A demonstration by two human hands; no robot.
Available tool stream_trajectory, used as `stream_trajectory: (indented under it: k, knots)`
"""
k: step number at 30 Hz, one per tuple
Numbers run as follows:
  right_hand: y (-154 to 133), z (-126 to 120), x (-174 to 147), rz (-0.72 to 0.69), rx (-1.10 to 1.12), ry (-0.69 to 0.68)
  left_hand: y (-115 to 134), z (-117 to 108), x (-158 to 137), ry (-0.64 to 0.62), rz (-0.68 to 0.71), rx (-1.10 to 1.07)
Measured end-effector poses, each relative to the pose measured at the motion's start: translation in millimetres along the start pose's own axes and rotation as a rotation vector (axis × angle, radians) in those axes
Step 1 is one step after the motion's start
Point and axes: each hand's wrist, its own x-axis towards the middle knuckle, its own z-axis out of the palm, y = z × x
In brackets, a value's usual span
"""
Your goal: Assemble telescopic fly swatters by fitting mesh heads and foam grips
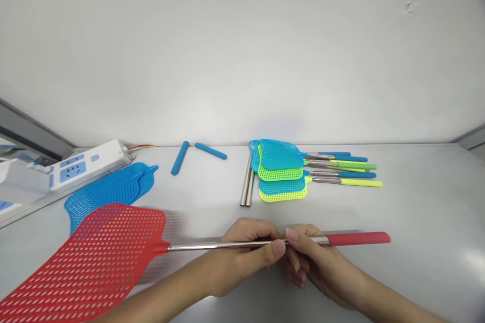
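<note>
A red fly swatter (113, 257) with a perforated head, metal rod and red handle lies level across the front of the head view, its rod drawn out long. My left hand (252, 250) is closed around the rod near its middle, thumb on top. Close beside it, my right hand (316, 257) pinches the thicker rod section just left of the red grip. The hands nearly meet, and their fingers partly hide the rod between them. The swatter's head reaches past the lower left edge of the view and overlaps two blue swatter heads (109, 189).
Several assembled swatters (282, 154) in blue, green and yellow are piled behind my hands, handles rightward. Two metal tubes (245, 186) lie beside that pile. Two blue handle grips (180, 158) rest farther left. A white power strip (91, 161) stands at the left, before the wall (242, 60).
</note>
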Motion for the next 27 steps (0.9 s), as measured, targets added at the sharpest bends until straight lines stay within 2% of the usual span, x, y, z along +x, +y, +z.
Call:
stream_trajectory:
  k: [10, 14, 22, 27]
  knots:
    - [1, -1, 0, -0.002, 0.017, 0.01, 3, 1, 2, -0.055, 0.042, -0.089]
    - [0, -1, 0, -0.003, 0.019, -0.006, 2, 2, 1, -0.056, 0.002, -0.106]
    - [0, -1, 0, -0.008, -0.013, -0.02, -7, -1, -3, 0.089, -0.076, 0.105]
    - [0, -1, 0, -0.007, -0.003, -0.027, -9, 1, 0, 0.071, -0.059, 0.127]
